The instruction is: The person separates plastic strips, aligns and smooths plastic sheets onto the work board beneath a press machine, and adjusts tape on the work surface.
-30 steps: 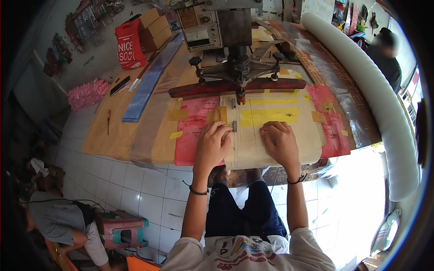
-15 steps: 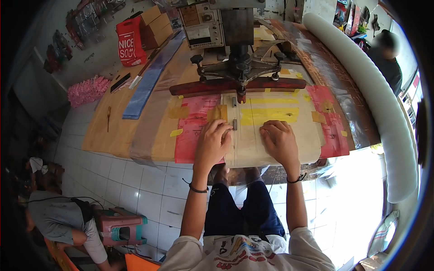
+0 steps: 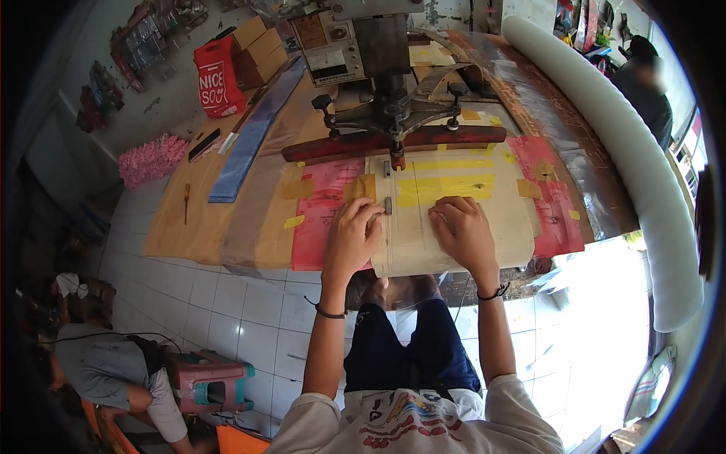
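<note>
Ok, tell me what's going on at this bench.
One person has both bare hands at a pale sheet with yellow tape on the workbench. The left hand has its fingertips at a small grey block; whether it grips it isn't clear. The right hand is on the sheet, fingers bent. Just beyond, a machine's long red bar spans the sheet; whether it touches can't be told. Another person is off to the left.

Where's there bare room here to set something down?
Bare wood at near left, between the thin tool, blue strip and clear film; some beige sheet between left hand and right hand. Crowded: around red bag, boxes and press.
</note>
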A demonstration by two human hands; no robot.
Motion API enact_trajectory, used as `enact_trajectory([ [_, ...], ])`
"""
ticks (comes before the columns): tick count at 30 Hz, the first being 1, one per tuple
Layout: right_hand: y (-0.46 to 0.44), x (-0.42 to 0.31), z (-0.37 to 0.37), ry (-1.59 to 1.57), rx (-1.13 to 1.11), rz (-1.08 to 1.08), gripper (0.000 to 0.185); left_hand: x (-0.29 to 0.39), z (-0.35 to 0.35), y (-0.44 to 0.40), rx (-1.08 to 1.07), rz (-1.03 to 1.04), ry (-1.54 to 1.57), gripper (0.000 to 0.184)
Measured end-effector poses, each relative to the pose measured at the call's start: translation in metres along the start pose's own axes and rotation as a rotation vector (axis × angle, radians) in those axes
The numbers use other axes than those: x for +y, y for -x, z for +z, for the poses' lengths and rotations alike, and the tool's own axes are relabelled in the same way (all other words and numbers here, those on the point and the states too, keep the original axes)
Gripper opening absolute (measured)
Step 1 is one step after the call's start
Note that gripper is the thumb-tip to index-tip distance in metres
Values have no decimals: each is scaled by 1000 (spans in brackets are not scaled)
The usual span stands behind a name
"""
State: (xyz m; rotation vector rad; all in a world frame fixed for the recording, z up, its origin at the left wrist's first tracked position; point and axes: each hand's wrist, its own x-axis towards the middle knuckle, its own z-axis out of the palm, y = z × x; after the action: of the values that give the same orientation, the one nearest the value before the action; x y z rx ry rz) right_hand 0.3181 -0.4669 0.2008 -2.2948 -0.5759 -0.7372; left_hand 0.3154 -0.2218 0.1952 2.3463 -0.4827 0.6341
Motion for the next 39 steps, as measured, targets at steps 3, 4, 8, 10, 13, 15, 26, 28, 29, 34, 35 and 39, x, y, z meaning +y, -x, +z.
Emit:
enact_trajectory([
  [3,0,1,0,-12,5,-5,10,-2,1,2,4,14,-1,18],
  [4,0,1,0,-16,8,-4,10,-3,3,2,6,16,3,18],
  [8,1,2,0,1,-3,6,11,-2,2,0,13,28,-6,18],
  [10,1,2,1,2,5,-4,11,-2,2,0,18,27,-8,18],
  [13,0,-2,0,4,7,-4,11,1,0,1,12,2,0,19],
  [15,0,-1,0,-2,4,-6,11,3,-3,0,-6,6,1,21],
  [26,-10,-2,-4,-3,-83,85,26,1,-4,-1,-162,108,-165,35],
  [28,-15,6,2,31,-90,133,34,0,-3,-1,-149,119,-172,36],
  [29,-18,6,7,86,-109,133,37,-1,-2,-1,-145,125,-177,36],
  [34,-20,1,18,282,-316,64,49,-3,-2,-2,-148,110,-149,39],
  [35,-20,1,18,292,-320,69,49,-3,-2,-1,-145,104,-148,40],
  [39,-18,-1,18,334,-316,119,50,-2,-2,-2,-139,72,-115,41],
])
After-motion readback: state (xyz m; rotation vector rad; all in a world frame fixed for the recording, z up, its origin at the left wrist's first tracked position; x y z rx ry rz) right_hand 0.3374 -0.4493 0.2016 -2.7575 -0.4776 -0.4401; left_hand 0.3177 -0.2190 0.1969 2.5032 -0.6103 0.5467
